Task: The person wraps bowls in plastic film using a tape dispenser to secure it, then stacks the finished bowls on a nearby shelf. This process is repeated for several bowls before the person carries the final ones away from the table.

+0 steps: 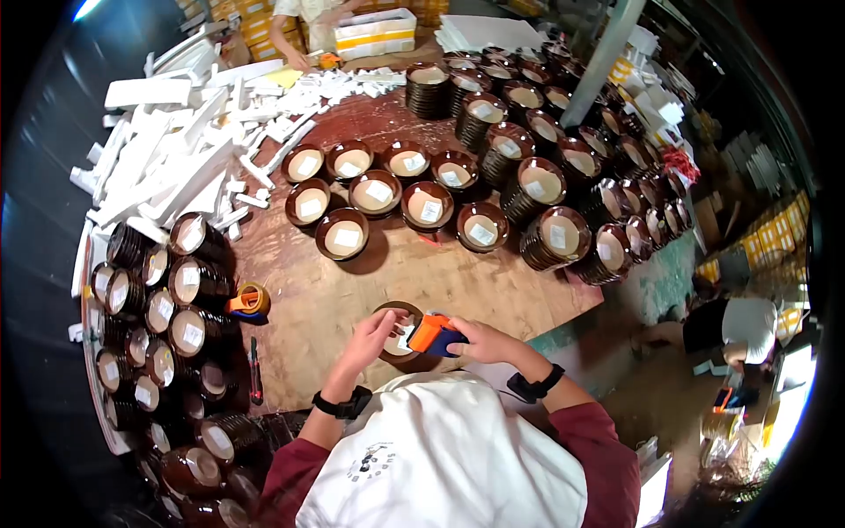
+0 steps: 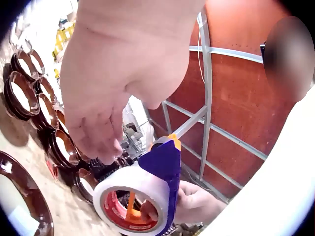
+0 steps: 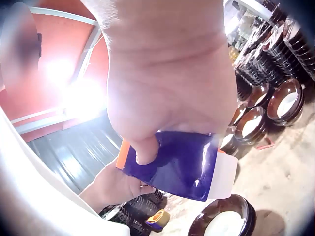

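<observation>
My right hand (image 1: 480, 341) grips a tape dispenser (image 1: 429, 334) with an orange and dark blue body. In the left wrist view a roll of pale tape (image 2: 135, 179) sits in the dispenser, red inside its core. Below it on the table is a glossy brown bowl (image 1: 405, 306), its light inside bearing a white paper label (image 2: 22, 221). My left hand (image 1: 374, 341) hovers over the bowl's near left side, close to the dispenser's front. Its fingers (image 2: 98, 132) are loosely bent, with nothing visible between them.
Brown bowls with labels (image 1: 341, 236) stand in short rows ahead, taller stacks (image 1: 554, 238) to the right and more stacks (image 1: 189, 330) at left. A second tape dispenser (image 1: 250, 301) and a box cutter (image 1: 255, 371) lie left. White foam scraps (image 1: 176, 150) are heaped far left; another person (image 1: 304, 22) works beyond.
</observation>
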Available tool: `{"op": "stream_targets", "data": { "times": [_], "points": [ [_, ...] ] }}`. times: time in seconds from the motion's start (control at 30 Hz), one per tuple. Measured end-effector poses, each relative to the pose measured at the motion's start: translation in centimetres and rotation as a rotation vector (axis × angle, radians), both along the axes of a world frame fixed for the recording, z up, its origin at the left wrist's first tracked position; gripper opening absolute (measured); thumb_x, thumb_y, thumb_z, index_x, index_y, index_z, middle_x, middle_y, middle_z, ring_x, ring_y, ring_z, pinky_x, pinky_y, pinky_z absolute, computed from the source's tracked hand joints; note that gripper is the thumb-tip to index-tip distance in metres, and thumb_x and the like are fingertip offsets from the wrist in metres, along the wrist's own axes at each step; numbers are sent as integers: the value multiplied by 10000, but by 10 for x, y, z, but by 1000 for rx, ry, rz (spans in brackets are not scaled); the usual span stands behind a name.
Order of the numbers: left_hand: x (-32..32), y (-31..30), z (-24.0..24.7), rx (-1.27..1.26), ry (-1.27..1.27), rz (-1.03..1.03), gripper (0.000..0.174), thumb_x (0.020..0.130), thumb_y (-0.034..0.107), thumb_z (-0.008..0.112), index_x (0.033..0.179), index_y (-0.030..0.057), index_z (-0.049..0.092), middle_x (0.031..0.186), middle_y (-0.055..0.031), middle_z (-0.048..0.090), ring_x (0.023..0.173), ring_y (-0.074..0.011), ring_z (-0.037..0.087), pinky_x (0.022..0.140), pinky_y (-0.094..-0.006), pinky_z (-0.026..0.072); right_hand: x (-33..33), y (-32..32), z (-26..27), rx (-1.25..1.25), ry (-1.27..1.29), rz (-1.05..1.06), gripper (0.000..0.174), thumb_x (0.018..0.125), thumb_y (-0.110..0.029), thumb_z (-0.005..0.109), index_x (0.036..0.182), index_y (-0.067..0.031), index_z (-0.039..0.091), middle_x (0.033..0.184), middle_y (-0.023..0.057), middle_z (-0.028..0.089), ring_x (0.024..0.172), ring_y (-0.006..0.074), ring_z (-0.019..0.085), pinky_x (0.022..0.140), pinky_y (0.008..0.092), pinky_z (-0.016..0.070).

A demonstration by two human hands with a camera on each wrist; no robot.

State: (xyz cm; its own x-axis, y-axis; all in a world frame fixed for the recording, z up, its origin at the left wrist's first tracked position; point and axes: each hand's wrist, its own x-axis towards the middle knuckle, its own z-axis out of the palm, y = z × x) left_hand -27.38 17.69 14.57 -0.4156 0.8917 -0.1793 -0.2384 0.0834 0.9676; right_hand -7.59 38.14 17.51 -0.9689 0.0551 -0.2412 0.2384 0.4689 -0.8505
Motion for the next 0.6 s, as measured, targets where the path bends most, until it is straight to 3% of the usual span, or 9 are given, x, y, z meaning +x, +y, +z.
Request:
{"op": "stream_targets", "data": {
  "times": [0.07, 0.2, 0.33, 0.43, 0.53, 0.57, 0.6],
  "points": [
    [1, 0, 3, -27, 1, -33, 444, 1063, 368, 456, 1195, -15, 638, 1085, -58, 669, 930, -133, 609, 843, -294, 496, -6, 0, 1, 20, 1, 31, 622, 913, -231, 660, 1426, -28, 373, 1174, 268, 631, 1109, 413, 606, 930, 440, 484],
    [2, -1, -5, -38, -36, 21, 304, 1034, 267, 545, 1048, -10, 668, 918, -16, 676, 850, -100, 589, 785, -266, 483, -14, 1, 4, 37, -31, 73, 544, 921, -262, 650, 1347, -12, 421, 1145, 267, 637, 1079, 419, 611, 902, 440, 491],
    [5, -3, -13, -28, -32, 179, 204, 1000, 174, 597, 951, -11, 670, 807, -5, 657, 750, -96, 584, 697, -246, 481, -23, 2, 6, -6, -107, 102, 463, 932, -308, 648, 1225, 10, 481, 1098, 258, 640, 1007, 393, 623, 873, 411, 495],
    [4, -4, -31, -24, -72, 285, 185, 985, 120, 597, 901, -27, 671, 759, -26, 653, 681, -95, 579, 628, -246, 479, -33, 9, -13, -120, -191, 138, 491, 972, -316, 632, 1292, 34, 503, 1148, 130, 639, 1041, 192, 586, 923, 332, 464],
    [-8, -5, -62, -108, -152, 417, 173, 971, 101, 604, 879, -30, 668, 753, -38, 654, 657, -100, 583, 610, -248, 476, -57, 10, -21, -458, -247, 102, 502, 999, -363, 599, 1324, 12, 529, 1158, 45, 629, 1041, 114, 546, 934, 293, 452],
    [-15, -6, -69, -117, -167, 429, 173, 969, 100, 605, 872, -29, 666, 749, -41, 653, 645, -104, 583, 603, -250, 475, -67, 8, -19, -488, -307, 81, 503, 1010, -383, 576, 1335, -1, 542, 1185, 17, 615, 1065, 96, 535, 956, 282, 439],
    [-24, -8, -74, -128, -182, 441, 174, 968, 100, 606, 865, -29, 664, 746, -45, 652, 632, -109, 583, 595, -252, 475, -80, 6, -12, -497, -298, 87, 494, 1005, -399, 576, 1294, 1, 567, 1118, 22, 640, 1000, 103, 566, 903, 284, 465]
  ]
}}
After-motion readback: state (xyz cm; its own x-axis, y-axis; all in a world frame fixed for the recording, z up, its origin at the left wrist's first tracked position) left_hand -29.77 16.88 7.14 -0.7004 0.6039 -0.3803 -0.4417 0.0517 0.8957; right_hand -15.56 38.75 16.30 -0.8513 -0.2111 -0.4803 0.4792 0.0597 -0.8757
